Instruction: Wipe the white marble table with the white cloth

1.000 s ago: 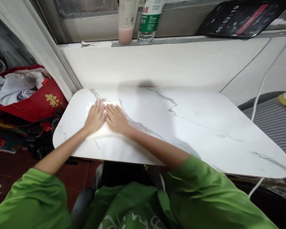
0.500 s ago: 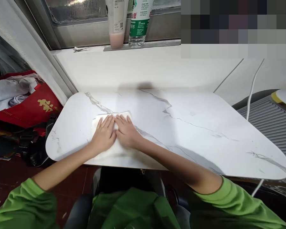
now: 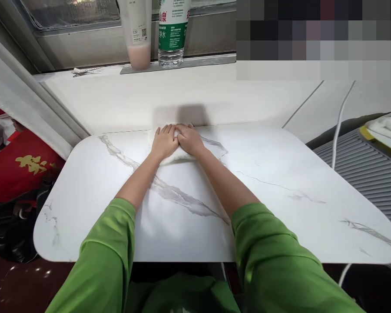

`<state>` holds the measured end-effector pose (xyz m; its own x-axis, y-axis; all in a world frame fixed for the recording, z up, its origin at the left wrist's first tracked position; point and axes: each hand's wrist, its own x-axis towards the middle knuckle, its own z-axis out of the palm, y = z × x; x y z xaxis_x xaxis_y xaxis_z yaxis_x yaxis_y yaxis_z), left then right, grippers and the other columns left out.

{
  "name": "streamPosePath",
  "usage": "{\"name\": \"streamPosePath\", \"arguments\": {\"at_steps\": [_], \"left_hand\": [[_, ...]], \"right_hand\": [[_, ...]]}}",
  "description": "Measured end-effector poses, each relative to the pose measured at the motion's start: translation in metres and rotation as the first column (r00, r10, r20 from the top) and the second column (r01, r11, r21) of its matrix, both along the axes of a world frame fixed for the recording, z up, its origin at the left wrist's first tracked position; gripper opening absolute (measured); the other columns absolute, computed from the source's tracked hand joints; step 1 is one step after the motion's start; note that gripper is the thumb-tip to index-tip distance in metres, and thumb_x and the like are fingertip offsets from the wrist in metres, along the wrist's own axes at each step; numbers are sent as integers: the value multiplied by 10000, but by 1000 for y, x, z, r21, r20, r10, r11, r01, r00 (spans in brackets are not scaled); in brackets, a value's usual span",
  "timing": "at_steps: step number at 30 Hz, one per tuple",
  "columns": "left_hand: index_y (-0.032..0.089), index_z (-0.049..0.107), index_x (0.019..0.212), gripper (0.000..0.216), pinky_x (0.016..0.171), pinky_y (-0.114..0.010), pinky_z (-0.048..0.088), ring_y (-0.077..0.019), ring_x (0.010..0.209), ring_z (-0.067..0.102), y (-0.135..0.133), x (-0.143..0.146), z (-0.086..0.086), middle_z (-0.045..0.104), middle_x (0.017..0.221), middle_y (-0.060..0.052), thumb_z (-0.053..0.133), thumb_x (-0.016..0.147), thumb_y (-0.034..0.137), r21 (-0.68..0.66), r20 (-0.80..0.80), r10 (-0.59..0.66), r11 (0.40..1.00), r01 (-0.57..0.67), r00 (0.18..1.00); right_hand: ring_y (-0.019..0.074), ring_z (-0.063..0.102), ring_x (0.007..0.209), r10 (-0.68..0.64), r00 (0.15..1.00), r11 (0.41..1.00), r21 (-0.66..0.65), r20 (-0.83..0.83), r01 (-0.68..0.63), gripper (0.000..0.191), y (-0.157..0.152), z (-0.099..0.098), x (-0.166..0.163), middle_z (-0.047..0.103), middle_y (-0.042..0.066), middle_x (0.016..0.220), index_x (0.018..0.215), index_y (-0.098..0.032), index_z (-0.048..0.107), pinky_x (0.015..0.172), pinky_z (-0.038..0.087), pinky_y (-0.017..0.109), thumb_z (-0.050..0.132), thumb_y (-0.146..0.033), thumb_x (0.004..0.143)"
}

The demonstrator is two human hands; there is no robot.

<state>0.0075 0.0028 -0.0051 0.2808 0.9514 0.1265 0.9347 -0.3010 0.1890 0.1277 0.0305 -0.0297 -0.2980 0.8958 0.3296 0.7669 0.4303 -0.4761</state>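
A white cloth (image 3: 179, 156) lies at the back edge of the white marble-patterned table (image 3: 94, 208). My left hand (image 3: 164, 142) rests flat on top of it, fingers stretched toward the wall. Close beside it, my right hand (image 3: 190, 140) also presses on the cloth, its fingers angled to the left and partly hidden from view. The thumbs of both hands meet in the middle. Most of the cloth is covered by the hands; its near edge shows below them, slightly bunched.
On the window ledge stand a cup with pink liquid (image 3: 139, 56) and a water bottle with a green label (image 3: 171, 41). A red bag (image 3: 26, 165) is left of the table. At the right, a white cable (image 3: 337, 130) hangs near a grey ridged surface (image 3: 358, 161).
Both hands have pushed the cloth away from me and slightly right, from the table's near left part to its back edge. My view has shifted a little too.
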Motion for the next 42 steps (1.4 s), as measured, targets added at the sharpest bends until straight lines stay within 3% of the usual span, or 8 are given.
{"name": "streamPosePath", "arguments": {"at_steps": [4, 7, 16, 21, 26, 31, 37, 42], "left_hand": [[63, 302, 1493, 552, 1211, -411, 129, -206, 1455, 248, -8, 3, 0, 306, 1567, -103, 265, 967, 227, -23, -29, 19, 1000, -20, 999], [43, 291, 1495, 554, 1213, -426, 121, -218, 1460, 236, -35, 12, 0, 292, 1571, -114, 253, 974, 227, -23, -34, 39, 999, -40, 999], [-11, 281, 1485, 580, 1206, -522, 102, -278, 1475, 175, -181, 49, 0, 245, 1572, -167, 275, 963, 241, -51, -55, -140, 989, 137, 989], [-20, 278, 1485, 598, 1194, -556, 110, -295, 1479, 148, -218, 60, 5, 216, 1569, -191, 271, 952, 252, -101, -84, -290, 954, 282, 953], [-3, 250, 1497, 612, 1198, -537, 83, -276, 1483, 138, -194, 71, 6, 207, 1579, -185, 285, 939, 244, -143, -74, -277, 954, 264, 958], [56, 273, 1497, 585, 1199, -513, 86, -252, 1474, 190, -122, 87, 2, 251, 1576, -160, 277, 941, 237, -114, 2, -226, 968, 224, 974], [6, 277, 1486, 582, 1201, -496, 107, -249, 1456, 240, -30, 109, -3, 297, 1561, -160, 252, 948, 227, -60, 41, -153, 986, 156, 987], [72, 344, 1466, 546, 1201, -472, 130, -227, 1437, 284, 4, 117, -3, 354, 1542, -121, 269, 947, 223, -23, 66, -140, 990, 142, 988]], "right_hand": [[240, 427, 1359, -14, 999, 1000, -19, 48, 15, 562, -10, 4, 0, 541, 137, 1412, 1304, -69, 547, 1151, 264, 457, 298, -120, 802], [242, 385, 1395, 15, 996, 999, -39, 93, -11, 575, -35, 5, 10, 488, 133, 1461, 1345, -61, 517, 1164, 256, 475, 297, -127, 818], [233, 358, 1414, 20, 988, 1000, -1, 151, -20, 580, -202, 5, 64, 462, 146, 1474, 1405, -44, 459, 1193, 254, 484, 293, -184, 867], [229, 345, 1419, -43, 995, 999, 11, 89, 42, 602, -254, 4, 78, 473, 119, 1470, 1438, -121, 437, 1187, 277, 516, 329, -187, 850], [243, 391, 1396, -44, 998, 999, -24, 44, 45, 614, -228, 7, 88, 506, 131, 1442, 1407, -106, 473, 1178, 278, 524, 351, -169, 808], [258, 432, 1364, -50, 996, 998, -28, 68, 52, 582, -150, 9, 101, 531, 156, 1418, 1341, -58, 525, 1169, 276, 487, 342, -153, 797], [252, 480, 1303, -38, 995, 999, -3, 93, 39, 552, -54, 11, 117, 576, 143, 1372, 1293, -77, 549, 1135, 300, 443, 323, -120, 792], [256, 536, 1214, -89, 994, 996, -1, 69, 89, 517, -19, 13, 120, 633, 130, 1291, 1227, -98, 593, 1082, 367, 426, 334, -109, 779]]}}
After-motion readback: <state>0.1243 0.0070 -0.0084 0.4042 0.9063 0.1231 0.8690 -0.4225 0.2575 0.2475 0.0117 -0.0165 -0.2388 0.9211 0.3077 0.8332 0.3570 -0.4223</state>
